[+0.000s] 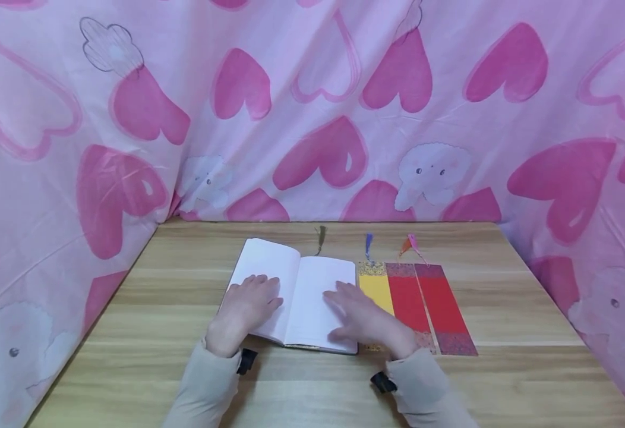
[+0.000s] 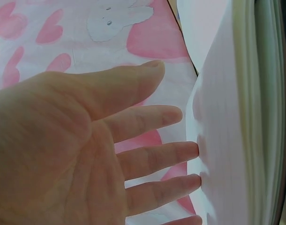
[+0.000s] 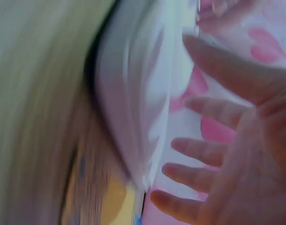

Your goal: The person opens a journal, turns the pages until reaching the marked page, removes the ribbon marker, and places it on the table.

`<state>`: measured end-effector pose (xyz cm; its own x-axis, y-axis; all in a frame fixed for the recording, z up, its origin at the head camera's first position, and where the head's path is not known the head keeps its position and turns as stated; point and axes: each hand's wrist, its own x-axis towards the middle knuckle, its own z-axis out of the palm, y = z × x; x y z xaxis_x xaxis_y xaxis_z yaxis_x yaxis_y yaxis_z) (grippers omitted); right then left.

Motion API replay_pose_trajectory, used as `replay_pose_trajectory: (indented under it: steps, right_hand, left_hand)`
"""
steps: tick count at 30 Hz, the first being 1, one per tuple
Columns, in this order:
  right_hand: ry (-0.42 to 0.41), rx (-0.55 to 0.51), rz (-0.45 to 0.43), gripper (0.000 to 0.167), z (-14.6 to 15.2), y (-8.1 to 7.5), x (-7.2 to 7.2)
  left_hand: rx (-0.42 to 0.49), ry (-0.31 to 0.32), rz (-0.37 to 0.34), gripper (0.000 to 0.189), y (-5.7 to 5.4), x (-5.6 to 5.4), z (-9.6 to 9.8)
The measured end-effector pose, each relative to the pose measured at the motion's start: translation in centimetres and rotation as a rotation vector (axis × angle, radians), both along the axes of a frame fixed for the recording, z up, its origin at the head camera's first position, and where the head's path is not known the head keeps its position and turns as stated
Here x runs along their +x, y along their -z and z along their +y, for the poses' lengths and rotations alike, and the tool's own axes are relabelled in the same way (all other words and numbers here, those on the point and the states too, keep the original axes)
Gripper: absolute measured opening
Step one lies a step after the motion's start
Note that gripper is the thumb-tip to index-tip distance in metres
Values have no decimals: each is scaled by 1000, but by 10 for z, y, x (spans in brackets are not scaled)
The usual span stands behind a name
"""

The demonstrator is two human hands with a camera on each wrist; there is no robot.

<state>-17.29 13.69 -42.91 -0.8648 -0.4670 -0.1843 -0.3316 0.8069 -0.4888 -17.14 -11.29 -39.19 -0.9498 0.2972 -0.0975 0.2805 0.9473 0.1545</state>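
A notebook (image 1: 318, 279) lies spread on the table with blank white pages. On its left page rest the fingertips of my left hand (image 1: 248, 306), fingers fairly straight; in the left wrist view they touch the paper. My right hand (image 1: 360, 315) is over the right page, fingers spread and holding nothing; the right wrist view is blurred, and contact is hard to judge. A dark green tassel (image 1: 321, 239) sticks out past the notebook's top edge. Right of the notebook lie a yellow bookmark (image 1: 373, 288), partly hidden by my right hand, and two red bookmarks (image 1: 406, 297).
Blue (image 1: 369, 245), orange (image 1: 405, 245) and pink tassels (image 1: 414, 242) extend from the bookmarks toward the back of the wooden table (image 1: 526, 309). Pink heart-printed cloth (image 1: 318, 148) hangs behind the table and along both sides.
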Motion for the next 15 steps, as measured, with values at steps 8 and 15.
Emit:
replay_pose_trajectory:
  steps: [8,15]
  right_hand:
    - [-109,60,-55,107,-25,3,1]
    - [-107,130,-49,109,-23,5,0]
  left_hand:
    - [-2,-2,-9,35,4,1,1]
    - [-18,-7,11,31,3,1,0]
